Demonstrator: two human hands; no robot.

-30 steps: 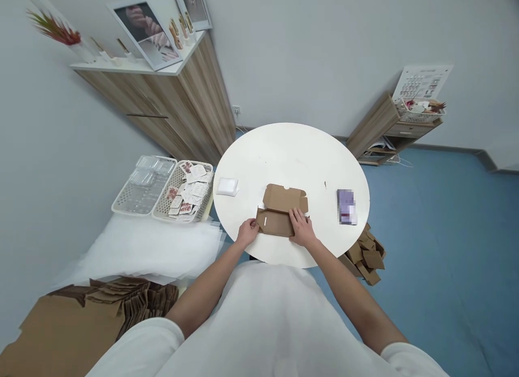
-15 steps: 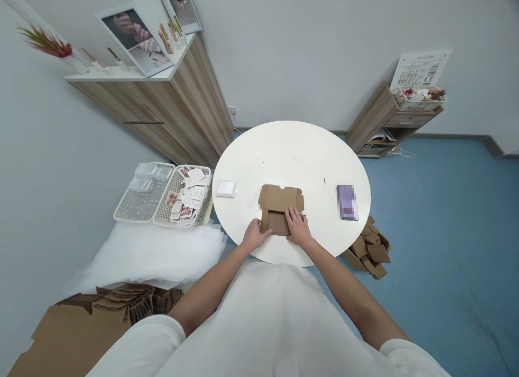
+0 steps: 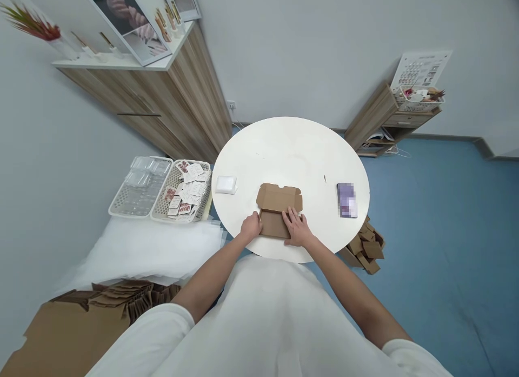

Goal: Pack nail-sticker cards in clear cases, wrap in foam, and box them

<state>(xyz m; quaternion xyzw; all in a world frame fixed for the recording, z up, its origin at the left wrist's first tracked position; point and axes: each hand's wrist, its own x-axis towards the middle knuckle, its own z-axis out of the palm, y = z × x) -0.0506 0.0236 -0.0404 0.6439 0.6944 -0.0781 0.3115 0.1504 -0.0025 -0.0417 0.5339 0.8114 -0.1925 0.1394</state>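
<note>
Room: grey wall (image 3: 300,58), blue floor (image 3: 438,215), round white table (image 3: 295,150) read as a dial, the wearer at six.
Cardboard pile: flattened brown blanks (image 3: 77,333), well off toward eight.
White sheets: a loose stack (image 3: 150,252), outside the rim at eight.
Baskets: a white basket (image 3: 117,206) of clear plastic cases, then a card basket (image 3: 159,206), both beyond nine.
Packet: small and white (image 3: 225,184), on the tabletop near nine.
Left hand (image 3: 251,226): toward seven, fingers bent together, grasping the box's left end; fingertips partly hidden.
Brown box (image 3: 279,199): just below centre toward seven, its lid laid back toward twelve, between the hands.
Right hand (image 3: 298,230): near six, fingers parted, touching the box's right end, not clenched.
Purple item (image 3: 346,198): near three, blurred by pixels.
Cardboard pieces (image 3: 367,247): heaped past the rim at four.
</note>
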